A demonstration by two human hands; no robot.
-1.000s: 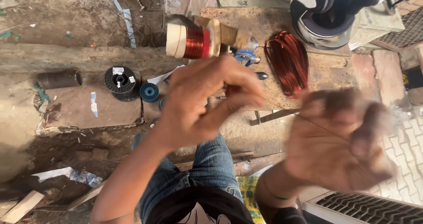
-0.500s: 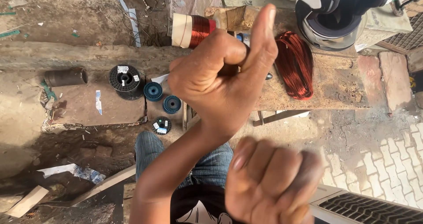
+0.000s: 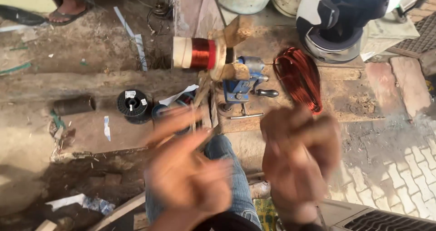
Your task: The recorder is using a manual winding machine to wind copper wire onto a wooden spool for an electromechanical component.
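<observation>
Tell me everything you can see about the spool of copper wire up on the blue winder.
The spool lies on its side, its axis running left to right, held on the blue hand winder on the bench. Its pale cream core is partly wound with a band of glossy reddish-copper wire. A wooden block presses against its right end. Neither blurred hand touches it: left hand, right hand.

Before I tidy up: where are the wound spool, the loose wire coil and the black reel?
wound spool (image 3: 203, 53), head view, on its copper winding.
loose wire coil (image 3: 299, 79), head view, mid-bundle.
black reel (image 3: 132, 104), head view, top flange.
</observation>
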